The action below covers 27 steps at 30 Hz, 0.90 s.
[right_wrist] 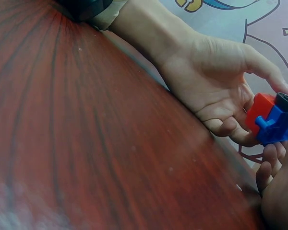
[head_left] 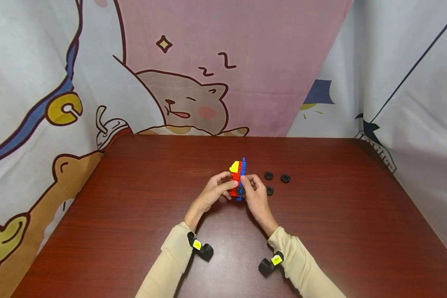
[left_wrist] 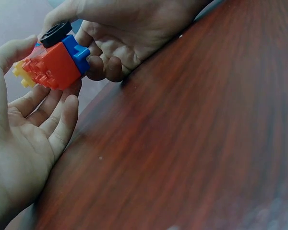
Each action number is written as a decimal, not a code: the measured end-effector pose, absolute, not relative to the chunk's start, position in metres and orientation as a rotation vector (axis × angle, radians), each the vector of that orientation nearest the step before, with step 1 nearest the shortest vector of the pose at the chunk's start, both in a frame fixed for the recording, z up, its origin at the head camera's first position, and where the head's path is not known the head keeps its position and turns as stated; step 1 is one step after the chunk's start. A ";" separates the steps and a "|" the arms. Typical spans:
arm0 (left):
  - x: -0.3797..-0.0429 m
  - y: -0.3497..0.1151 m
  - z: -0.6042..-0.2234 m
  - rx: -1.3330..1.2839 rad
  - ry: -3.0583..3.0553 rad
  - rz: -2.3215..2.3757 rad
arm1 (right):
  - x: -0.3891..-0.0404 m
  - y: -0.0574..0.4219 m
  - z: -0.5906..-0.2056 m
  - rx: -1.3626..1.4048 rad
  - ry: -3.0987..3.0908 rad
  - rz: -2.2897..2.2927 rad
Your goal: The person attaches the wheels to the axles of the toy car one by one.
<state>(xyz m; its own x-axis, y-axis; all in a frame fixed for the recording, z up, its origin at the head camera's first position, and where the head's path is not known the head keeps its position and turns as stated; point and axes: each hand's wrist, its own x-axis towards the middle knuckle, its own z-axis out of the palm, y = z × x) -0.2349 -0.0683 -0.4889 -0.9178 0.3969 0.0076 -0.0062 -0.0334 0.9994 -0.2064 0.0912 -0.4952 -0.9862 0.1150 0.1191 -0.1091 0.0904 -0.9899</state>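
A small toy vehicle of red, blue and yellow building bricks (head_left: pixel 236 176) is held between both hands above the table. One black wheel (left_wrist: pixel 56 34) sits on its side, near the blue end piece (left_wrist: pixel 77 53). My left hand (head_left: pixel 213 192) grips the red part, thumb on one face and fingers beneath. From the other side, my right hand (head_left: pixel 256 196) pinches the blue part close to the wheel. In the right wrist view the red block (right_wrist: pixel 260 109) shows beside the left fingers, and my right hand partly covers the toy.
Three loose black wheels lie just right of the hands: one nearer wheel (head_left: pixel 270 191), one behind it (head_left: pixel 268 175) and one farther right (head_left: pixel 285 178). The brown wooden table (head_left: pixel 134 207) ends at a printed cloth (head_left: pixel 275 62) at the back.
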 end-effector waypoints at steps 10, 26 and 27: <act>-0.235 -0.068 -0.489 0.305 1.887 2.143 | -0.206 0.091 -0.497 0.013 -2.201 2.004; -0.235 -0.067 -0.489 0.305 1.857 2.182 | -0.187 0.088 -0.459 0.046 -2.238 2.072; -0.235 -0.067 -0.489 0.317 1.859 2.176 | -0.187 0.089 -0.459 0.048 -2.232 2.083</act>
<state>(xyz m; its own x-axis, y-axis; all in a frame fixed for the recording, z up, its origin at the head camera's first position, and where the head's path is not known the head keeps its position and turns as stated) -0.2352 -0.0672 -0.4889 -0.9420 0.3357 -0.0035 -0.0559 -0.1466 0.9876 -0.1870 0.0885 -0.4591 -0.9956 0.0373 0.0856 -0.0829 0.0704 -0.9941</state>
